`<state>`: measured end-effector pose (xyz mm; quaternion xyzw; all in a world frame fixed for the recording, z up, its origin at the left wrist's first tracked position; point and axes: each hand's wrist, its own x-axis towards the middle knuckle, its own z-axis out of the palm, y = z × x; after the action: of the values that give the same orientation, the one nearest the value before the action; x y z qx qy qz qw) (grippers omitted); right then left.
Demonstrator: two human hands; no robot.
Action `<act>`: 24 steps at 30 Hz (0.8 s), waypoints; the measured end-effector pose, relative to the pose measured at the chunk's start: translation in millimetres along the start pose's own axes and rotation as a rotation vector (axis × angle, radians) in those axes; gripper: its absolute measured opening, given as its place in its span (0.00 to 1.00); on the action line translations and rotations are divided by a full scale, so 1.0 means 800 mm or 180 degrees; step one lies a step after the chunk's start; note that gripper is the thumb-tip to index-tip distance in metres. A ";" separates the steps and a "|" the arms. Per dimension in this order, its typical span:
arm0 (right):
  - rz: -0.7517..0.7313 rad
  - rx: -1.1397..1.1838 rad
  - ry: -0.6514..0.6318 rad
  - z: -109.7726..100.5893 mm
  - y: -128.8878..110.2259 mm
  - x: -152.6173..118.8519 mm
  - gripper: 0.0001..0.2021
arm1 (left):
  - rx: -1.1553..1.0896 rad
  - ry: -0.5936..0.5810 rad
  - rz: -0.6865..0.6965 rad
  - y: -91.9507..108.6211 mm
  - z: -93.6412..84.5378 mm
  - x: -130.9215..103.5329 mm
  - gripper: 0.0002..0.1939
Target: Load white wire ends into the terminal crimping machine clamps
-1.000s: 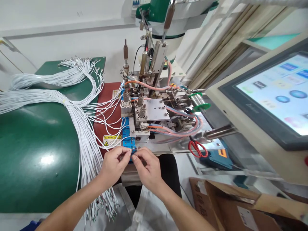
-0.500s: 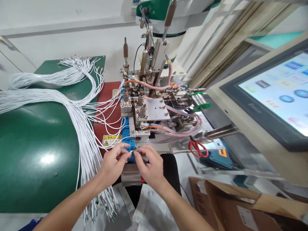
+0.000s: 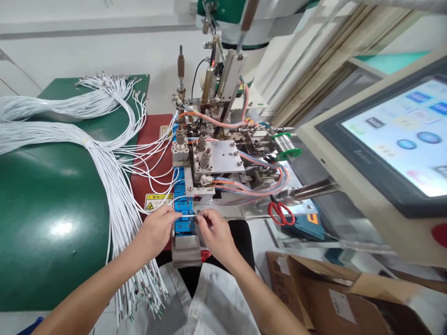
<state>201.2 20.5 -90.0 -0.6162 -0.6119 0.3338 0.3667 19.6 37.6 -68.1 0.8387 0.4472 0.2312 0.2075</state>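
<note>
My left hand (image 3: 161,228) pinches a white cable (image 3: 187,216) that lies across the blue fixture blocks (image 3: 184,226) at the machine's front left edge. At the cable's right end, my right hand (image 3: 213,229) has its thumb and fingers pressed together on a small end piece, too small to make out. Both hands are close together, with a short length of cable showing between them. More white cables (image 3: 153,160) run from the big bundle on the left to the blue blocks farther back.
A green table (image 3: 52,232) carries bundles of white cables. The metal machine (image 3: 223,156) stands behind my hands, with a solder-like wire spool (image 3: 287,145) and red scissors (image 3: 281,213) at its right. Farther right are a touchscreen (image 3: 401,135) and cardboard boxes (image 3: 328,298).
My hands have moved slightly apart, showing the cable between them, and it now lies over the blue blocks. The whole view has shifted a little.
</note>
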 end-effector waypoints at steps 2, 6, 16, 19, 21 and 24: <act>0.0030 -0.0032 0.0023 0.003 0.000 0.000 0.08 | 0.0006 -0.0053 -0.0052 -0.001 -0.001 0.000 0.16; 0.0253 -0.0108 -0.0095 0.003 -0.003 0.004 0.09 | 0.0211 -0.0122 -0.0126 -0.001 -0.001 0.003 0.13; 0.0406 -0.0028 -0.0520 -0.005 0.004 0.013 0.08 | 0.0815 -0.0602 -0.0327 0.008 -0.004 0.009 0.12; 0.0210 -0.0035 -0.0636 -0.010 0.007 0.016 0.10 | 0.0916 -0.0740 -0.0319 0.008 -0.005 0.010 0.13; 0.0111 -0.0132 -0.0581 -0.008 0.008 0.018 0.13 | 0.0940 -0.0818 -0.0280 0.007 -0.006 0.010 0.13; 0.0035 -0.0318 -0.0347 0.006 0.011 0.019 0.16 | 0.0970 -0.0823 -0.0231 0.006 -0.005 0.009 0.13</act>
<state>201.7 36.0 -99.4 -0.6180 -0.6434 0.3380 0.2998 24.3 42.0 -60.7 0.8665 0.4765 0.0437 0.1421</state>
